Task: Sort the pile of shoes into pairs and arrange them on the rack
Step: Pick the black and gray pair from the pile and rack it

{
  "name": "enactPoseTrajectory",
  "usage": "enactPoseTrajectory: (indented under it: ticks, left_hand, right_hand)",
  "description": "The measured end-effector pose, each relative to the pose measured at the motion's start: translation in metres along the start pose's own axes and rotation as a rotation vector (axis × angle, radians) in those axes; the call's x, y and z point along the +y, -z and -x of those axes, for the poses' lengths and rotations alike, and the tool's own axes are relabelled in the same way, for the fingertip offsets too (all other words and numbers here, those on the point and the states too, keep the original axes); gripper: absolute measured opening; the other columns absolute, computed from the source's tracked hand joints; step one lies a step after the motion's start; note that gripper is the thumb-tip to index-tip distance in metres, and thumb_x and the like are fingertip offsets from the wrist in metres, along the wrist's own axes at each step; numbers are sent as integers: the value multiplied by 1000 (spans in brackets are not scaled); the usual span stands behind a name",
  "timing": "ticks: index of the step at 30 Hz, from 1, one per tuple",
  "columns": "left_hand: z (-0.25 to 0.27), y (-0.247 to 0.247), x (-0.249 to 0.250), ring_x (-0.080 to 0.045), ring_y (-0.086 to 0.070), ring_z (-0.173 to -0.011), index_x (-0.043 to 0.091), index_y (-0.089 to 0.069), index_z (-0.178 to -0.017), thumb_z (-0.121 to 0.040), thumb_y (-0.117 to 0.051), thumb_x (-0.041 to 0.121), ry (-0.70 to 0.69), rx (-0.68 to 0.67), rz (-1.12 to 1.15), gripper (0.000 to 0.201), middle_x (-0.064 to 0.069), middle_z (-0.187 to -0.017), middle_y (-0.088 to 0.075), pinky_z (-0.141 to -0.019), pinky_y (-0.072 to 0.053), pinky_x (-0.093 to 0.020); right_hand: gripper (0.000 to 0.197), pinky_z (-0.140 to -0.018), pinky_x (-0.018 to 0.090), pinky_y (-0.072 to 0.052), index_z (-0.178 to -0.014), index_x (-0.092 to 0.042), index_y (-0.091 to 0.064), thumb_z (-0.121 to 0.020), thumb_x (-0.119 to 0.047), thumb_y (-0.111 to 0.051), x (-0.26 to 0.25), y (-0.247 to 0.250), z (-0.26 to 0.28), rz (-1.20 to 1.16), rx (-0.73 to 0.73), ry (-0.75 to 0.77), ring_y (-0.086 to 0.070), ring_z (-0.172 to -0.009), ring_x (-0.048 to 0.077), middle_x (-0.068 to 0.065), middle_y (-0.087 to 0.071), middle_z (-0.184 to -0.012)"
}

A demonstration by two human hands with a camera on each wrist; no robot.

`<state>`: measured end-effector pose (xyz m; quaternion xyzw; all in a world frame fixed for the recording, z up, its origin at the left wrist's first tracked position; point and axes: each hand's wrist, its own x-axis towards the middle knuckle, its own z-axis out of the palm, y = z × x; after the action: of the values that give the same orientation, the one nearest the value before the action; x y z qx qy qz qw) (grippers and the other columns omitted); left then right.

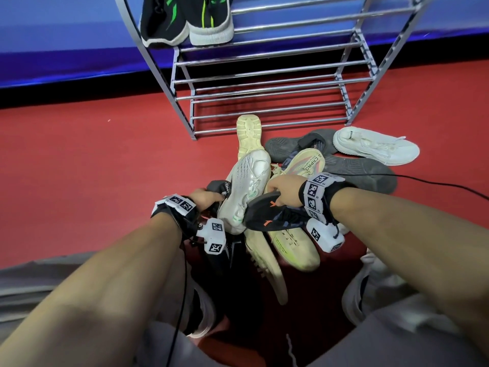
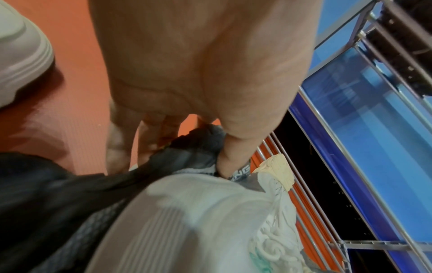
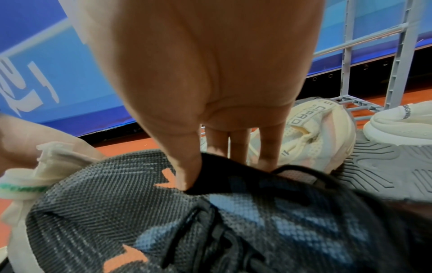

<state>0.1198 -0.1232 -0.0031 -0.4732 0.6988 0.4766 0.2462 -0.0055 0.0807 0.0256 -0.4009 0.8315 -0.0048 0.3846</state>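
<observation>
A pile of shoes lies on the red floor in front of the metal rack [image 1: 264, 72]. My left hand [image 1: 219, 198] [image 2: 184, 160] pinches the dark heel tab of a black shoe [image 1: 221, 187] [image 2: 198, 147]; most of that shoe is hidden under my wrist. My right hand [image 1: 275, 197] [image 3: 219, 171] pinches the collar of a black mesh shoe with orange marks [image 1: 267, 218] [image 3: 210, 221], thumb inside the opening. A white perforated shoe [image 1: 246, 186] [image 2: 187, 212] lies between the two hands. A black pair with green stripes [image 1: 185, 19] stands on the rack's top shelf, left.
Beige-yellow shoes [image 1: 293, 245] [image 1: 307, 162], a cream upturned sole [image 1: 248, 133], two grey shoes [image 1: 365, 173] [image 1: 291, 144] and a white sneaker [image 1: 375, 147] make up the pile. My own feet [image 1: 370, 292] flank it. A black cable [image 1: 436, 181] crosses the floor at right.
</observation>
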Motion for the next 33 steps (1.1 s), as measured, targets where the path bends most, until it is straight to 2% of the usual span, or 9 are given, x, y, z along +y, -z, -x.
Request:
enactPoseTrajectory:
  ticks: [4, 8, 13, 17, 21, 25, 28, 30, 33]
  left_hand:
    - [4, 10, 7, -31, -62, -75, 0, -61, -112, -87, -65, 19, -30, 19, 35, 32, -20, -97, -67, -59, -49, -31]
    - [10, 23, 17, -33, -61, -71, -5, -62, -109, -82, -58, 16, -63, 77, 89, 34, -21, -91, -65, -57, -50, -33]
    - [23, 40, 32, -30, -58, -66, 7, -53, -90, -84, -51, 8, -105, 149, 177, 6, -14, -79, -55, -58, -49, -34]
    - [34, 62, 45, -29, -59, -69, 11, -52, -106, -84, -48, 6, -188, 190, 258, 23, -12, -84, -57, -56, -46, -30]
    - [44, 77, 58, -28, -61, -69, 9, -53, -107, -84, -48, 4, -279, 219, 354, 24, -12, -88, -60, -54, -47, -27]
    - [48, 86, 67, -32, -64, -77, 7, -53, -112, -82, -47, 5, -293, 265, 440, 30, -14, -93, -61, -60, -53, -36]
    - [48, 94, 73, -35, -64, -85, 4, -53, -115, -81, -45, 4, -231, 322, 508, 35, -16, -99, -61, -66, -53, -42]
    - [47, 97, 75, -34, -65, -85, 3, -53, -116, -80, -44, 4, -212, 339, 544, 36, -13, -94, -62, -67, -52, -41]
    - [46, 100, 75, -29, -63, -73, 5, -54, -108, -78, -43, 3, -235, 382, 611, 31, -9, -78, -58, -61, -52, -37]
  right_hand:
    - [22, -76, 32, -43, -111, -13, -62, -89, -16, -64, -1, 3, 1, 27, -5, 4, -56, -90, 24, 4, -59, -98]
    - [13, -74, 32, -42, -103, -16, -60, -90, -13, -61, -2, 5, 1, 48, 0, -7, -57, -88, 25, 7, -62, -99]
    - [22, -84, 38, -49, -111, -16, -63, -90, -12, -59, -3, 5, 2, 62, 11, -1, -62, -102, 30, 9, -66, -111]
    - [21, -84, 40, -51, -107, -16, -64, -89, -9, -56, -5, 3, 2, 76, 15, -8, -63, -100, 31, 10, -68, -108]
    - [24, -87, 39, -50, -110, -15, -66, -89, -9, -56, -5, 2, 3, 79, 27, -3, -62, -102, 31, 10, -68, -110]
    - [30, -93, 39, -50, -120, -17, -65, -91, -10, -58, 3, 5, 6, 44, 49, -4, -60, -107, 28, 7, -65, -119]
    - [35, -97, 37, -47, -126, -14, -62, -91, -12, -63, 11, 8, 6, -21, 56, -21, -57, -114, 26, 5, -61, -127]
    - [35, -97, 36, -46, -126, -13, -61, -91, -12, -63, 13, 8, 7, -32, 54, -13, -56, -115, 26, 6, -59, -129]
    - [33, -95, 35, -47, -124, -15, -62, -91, -13, -63, 13, 8, 4, -26, 71, -14, -57, -114, 26, 5, -61, -126]
